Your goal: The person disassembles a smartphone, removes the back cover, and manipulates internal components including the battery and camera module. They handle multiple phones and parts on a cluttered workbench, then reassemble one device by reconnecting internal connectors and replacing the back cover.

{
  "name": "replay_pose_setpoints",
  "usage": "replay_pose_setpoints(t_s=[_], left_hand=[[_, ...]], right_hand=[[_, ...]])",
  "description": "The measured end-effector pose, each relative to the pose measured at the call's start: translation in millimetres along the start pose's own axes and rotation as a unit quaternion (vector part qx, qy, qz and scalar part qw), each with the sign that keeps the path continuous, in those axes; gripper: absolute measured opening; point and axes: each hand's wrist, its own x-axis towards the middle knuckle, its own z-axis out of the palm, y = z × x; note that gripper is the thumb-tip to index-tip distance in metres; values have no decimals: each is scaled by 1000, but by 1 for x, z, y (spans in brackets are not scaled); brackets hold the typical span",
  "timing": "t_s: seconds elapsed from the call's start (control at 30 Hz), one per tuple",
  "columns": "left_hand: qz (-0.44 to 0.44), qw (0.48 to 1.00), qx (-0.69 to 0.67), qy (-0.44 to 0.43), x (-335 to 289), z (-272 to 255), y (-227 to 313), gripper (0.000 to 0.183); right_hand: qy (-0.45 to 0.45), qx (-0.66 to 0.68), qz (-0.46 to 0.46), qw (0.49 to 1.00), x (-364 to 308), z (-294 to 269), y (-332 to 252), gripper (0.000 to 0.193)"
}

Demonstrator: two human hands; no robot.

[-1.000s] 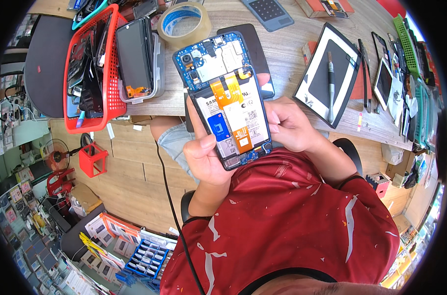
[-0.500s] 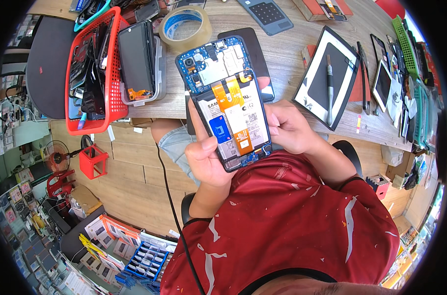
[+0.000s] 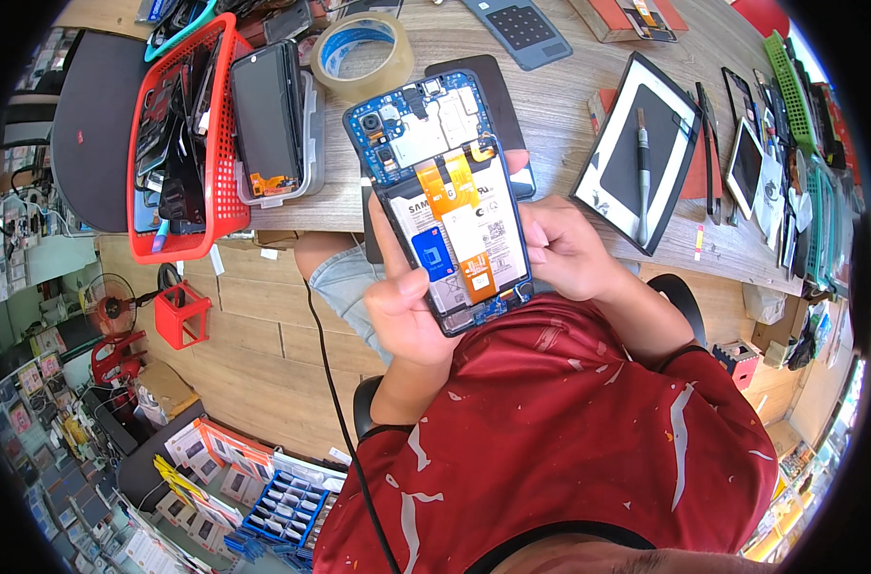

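An opened smartphone is held up between both hands, its back cover off. Its blue circuit board with camera lies at the far end, and orange ribbon cables run over the white battery. My left hand grips the near left edge, thumb along the side by a blue sticker. On the right side, my right hand closes around the other edge, with fingertips partly hidden behind the phone. Behind it, a dark flat panel lies on the table.
A red basket of phone parts and a clear box with a screen stand at the left. Beyond the phone lies a tape roll. A white-bordered frame carries a pen-like tool at the right.
The phone and my left hand have shifted very slightly to the right. Both hands keep their hold.
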Motion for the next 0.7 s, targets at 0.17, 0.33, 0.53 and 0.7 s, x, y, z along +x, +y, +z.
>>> replay_pose_setpoints(t_s=[0.17,0.33,0.53,0.7], left_hand=[[-2,998,63,13,-2,16,2,103],[39,991,126,7,-7,27,-4,101],[65,986,153,-1,-18,25,-9,101],[133,966,223,-8,-21,29,-16,100]], right_hand=[[-6,12,12,1000,-2,-5,-4,46],[0,-1,-2,1000,-3,-6,-5,50],[15,-30,-26,999,-2,-5,-7,38],[38,-8,0,999,-5,-1,-7,10]])
